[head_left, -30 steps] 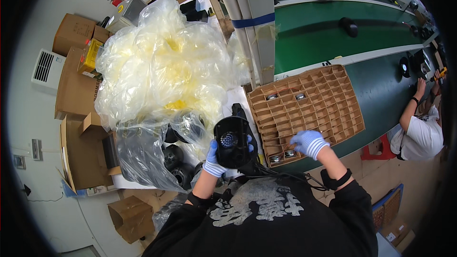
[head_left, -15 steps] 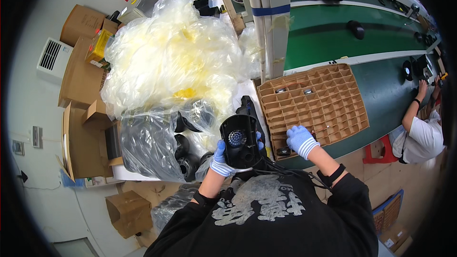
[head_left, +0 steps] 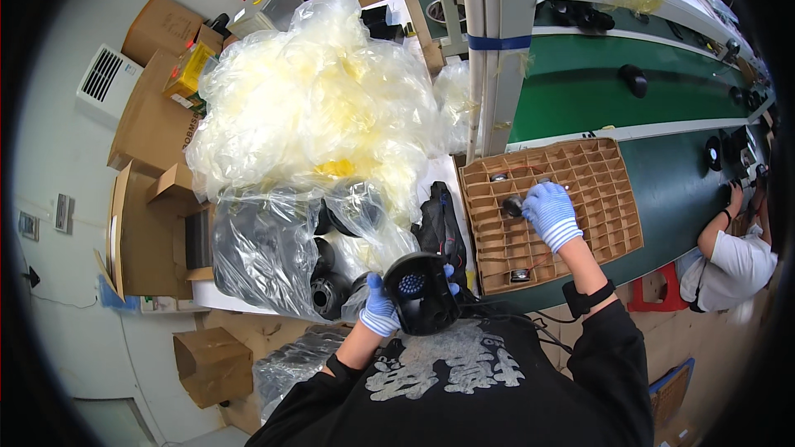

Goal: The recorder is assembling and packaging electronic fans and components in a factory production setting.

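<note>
My left hand (head_left: 381, 310), in a blue and white striped glove, grips a black plastic housing (head_left: 424, 314) close to my chest. The housing's open hollow faces up, with a cluster of pale round dots inside. Over the cardboard divider tray (head_left: 580, 223), my right hand (head_left: 550, 209), gloved alike, has its fingers closed on a small round speaker-like part (head_left: 513, 204). Its fingertips are partly hidden. Similar round parts with thin wires sit in the tray, one at the far left (head_left: 498, 176) and one at the near edge (head_left: 519, 276).
Clear plastic bags (head_left: 323, 108) pile up on the left, with bagged black housings (head_left: 273, 248) nearer. A black tool-like item (head_left: 440, 219) lies left of the tray. A grey post (head_left: 501, 58) rises beyond it. At the right, another person (head_left: 733, 257) works beside a red stool (head_left: 658, 291).
My right hand has moved away from me over the tray, the small round part now showing at its fingers. The housing has tilted and come nearer my chest. The view has shifted slightly.
</note>
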A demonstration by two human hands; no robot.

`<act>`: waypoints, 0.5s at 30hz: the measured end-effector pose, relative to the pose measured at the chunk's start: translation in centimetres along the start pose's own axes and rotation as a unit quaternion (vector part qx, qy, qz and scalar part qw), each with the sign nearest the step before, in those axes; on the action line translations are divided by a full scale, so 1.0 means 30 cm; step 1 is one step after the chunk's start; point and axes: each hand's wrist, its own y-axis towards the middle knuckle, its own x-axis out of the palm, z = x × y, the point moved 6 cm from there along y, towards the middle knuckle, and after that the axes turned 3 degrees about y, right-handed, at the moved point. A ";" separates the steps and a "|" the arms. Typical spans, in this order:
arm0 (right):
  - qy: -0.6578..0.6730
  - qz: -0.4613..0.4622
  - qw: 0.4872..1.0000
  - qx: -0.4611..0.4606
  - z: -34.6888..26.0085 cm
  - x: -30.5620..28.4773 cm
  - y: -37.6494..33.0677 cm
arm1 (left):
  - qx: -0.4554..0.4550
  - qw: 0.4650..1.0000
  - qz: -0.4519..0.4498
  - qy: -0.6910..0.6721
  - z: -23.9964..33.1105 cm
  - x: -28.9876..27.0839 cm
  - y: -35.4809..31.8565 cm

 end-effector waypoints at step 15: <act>-0.028 -0.062 0.997 0.022 -0.053 0.063 0.045 | -0.003 0.997 0.081 -0.010 0.061 -0.112 -0.176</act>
